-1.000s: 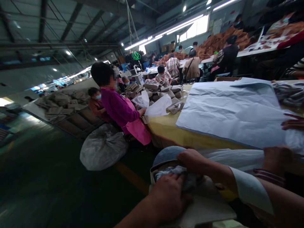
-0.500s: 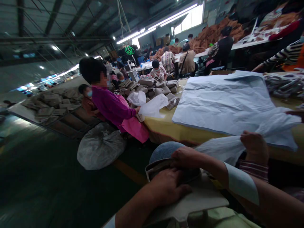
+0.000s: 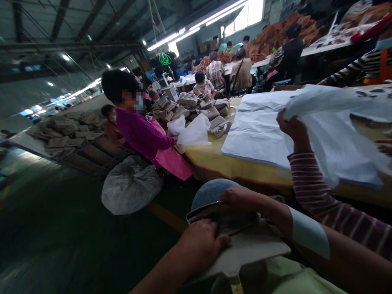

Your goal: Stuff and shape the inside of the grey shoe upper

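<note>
A beige handbag [image 3: 248, 247] rests on my lap with its flap hanging towards me and its mouth facing away. My left hand [image 3: 199, 241] is closed on the near left edge of the mouth, fingers curled over into it and thumb on the outside. At the far side of the mouth, my right hand [image 3: 238, 199] grips the rim, its fingertips partly hidden inside. A denim-covered knee [image 3: 211, 192] lies just beyond the bag. The bag's inside is dark and mostly out of sight.
On my right a co-worker's striped sleeve [image 3: 318, 183] reaches across with a thin white sheet [image 3: 324, 118]. White paper [image 3: 260, 126] covers part of the yellow table [image 3: 208, 157]. A person in purple [image 3: 143, 130] stands ahead beside a stuffed plastic sack [image 3: 130, 190]; bags are piled beyond.
My left hand has slid a little left and down along the bag's edge, while my right stays near the same place. The co-worker's hand has lifted the white sheet up and leftward.
</note>
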{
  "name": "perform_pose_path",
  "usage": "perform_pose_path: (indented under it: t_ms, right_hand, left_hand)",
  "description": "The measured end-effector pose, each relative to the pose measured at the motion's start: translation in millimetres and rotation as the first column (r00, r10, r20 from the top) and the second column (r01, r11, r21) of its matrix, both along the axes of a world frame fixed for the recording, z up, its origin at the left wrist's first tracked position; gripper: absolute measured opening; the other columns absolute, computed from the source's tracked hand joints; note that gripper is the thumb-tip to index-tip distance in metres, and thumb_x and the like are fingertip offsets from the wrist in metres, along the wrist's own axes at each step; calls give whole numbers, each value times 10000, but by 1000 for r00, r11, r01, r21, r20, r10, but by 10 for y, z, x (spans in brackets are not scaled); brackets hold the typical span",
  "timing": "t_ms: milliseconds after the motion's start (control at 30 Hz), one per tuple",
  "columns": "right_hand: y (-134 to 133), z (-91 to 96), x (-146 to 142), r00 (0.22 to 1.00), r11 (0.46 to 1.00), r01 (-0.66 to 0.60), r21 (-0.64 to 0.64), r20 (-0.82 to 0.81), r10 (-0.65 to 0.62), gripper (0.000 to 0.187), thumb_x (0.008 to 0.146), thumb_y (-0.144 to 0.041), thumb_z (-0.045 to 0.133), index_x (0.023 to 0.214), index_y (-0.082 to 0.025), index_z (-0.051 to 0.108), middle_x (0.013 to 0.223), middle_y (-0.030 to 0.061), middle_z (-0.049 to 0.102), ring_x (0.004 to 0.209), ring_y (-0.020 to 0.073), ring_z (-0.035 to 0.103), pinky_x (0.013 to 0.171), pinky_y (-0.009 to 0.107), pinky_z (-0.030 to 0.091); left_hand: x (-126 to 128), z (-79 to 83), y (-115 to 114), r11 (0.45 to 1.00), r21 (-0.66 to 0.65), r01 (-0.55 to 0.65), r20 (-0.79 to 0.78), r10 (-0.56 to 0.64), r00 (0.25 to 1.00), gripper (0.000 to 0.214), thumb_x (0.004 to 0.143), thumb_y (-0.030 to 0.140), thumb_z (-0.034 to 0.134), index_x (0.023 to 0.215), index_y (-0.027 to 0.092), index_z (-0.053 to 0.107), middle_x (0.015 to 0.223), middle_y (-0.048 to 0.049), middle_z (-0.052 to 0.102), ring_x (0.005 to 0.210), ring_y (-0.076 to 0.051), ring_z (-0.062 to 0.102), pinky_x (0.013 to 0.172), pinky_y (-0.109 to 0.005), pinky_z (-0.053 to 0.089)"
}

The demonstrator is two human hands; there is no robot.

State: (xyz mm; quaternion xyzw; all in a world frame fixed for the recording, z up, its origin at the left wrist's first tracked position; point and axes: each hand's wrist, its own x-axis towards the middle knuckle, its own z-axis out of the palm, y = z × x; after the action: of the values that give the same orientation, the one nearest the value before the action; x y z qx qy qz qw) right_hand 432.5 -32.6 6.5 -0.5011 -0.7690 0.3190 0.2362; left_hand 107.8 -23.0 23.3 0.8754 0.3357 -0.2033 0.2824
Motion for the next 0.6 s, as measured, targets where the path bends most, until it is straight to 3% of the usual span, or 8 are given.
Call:
perform_pose_path:
  t_ms: [100, 200, 333, 467, 600]
  right_hand:
    - [40, -349, -739, 988, 996, 15, -84, 154, -2, 209, 839, -383, 716, 805, -183, 765, 667, 21, 648, 648, 138, 524, 588, 270, 336]
    - [35, -522, -1146, 973, 984, 40, -171, 233, 1, 223, 846, -411, 745, 839, -191, 778, 691, 5, 644, 638, 115, 507, 574, 266, 282]
    - [33, -487, -1140, 970, 983, 33, -182, 243, 12, 273, 892, -417, 704, 795, -169, 765, 637, -10, 595, 559, 88, 439, 531, 268, 239]
    - [34, -461, -1094, 959, 978, 44, -204, 283, 16, 324, 890, -473, 695, 815, -165, 766, 657, 1, 611, 579, 100, 424, 532, 264, 238]
    - [24, -498, -1138, 954, 982, 29, -185, 297, 28, 360, 928, -487, 653, 826, -157, 755, 698, 10, 634, 590, 95, 411, 536, 259, 233]
  left_hand:
    - [-16, -61, 47, 994, -112, -1, -151, -16, 988, 712, 957, 680, 375, 1075, 94, 763, 1086, -229, 754, 1009, -391, 714, 864, -475, 549]
    - [10, -12, 85, 991, -132, 3, -136, -21, 990, 665, 949, 665, 399, 1069, 122, 764, 1089, -206, 758, 987, -368, 718, 849, -452, 543]
    - [110, 33, 98, 988, -139, 69, 66, -60, 996, 526, 970, 589, 435, 1190, 195, 705, 1239, -140, 719, 1111, -322, 678, 954, -433, 514]
    - [268, -92, 106, 935, -327, 137, 9, -142, 990, 641, 978, 652, 382, 1318, 181, 653, 1370, -177, 655, 1240, -375, 623, 1050, -507, 475]
    - [365, -91, 115, 938, -292, 186, 76, -171, 982, 612, 986, 627, 410, 1381, 210, 622, 1405, -153, 639, 1279, -372, 602, 1089, -515, 459]
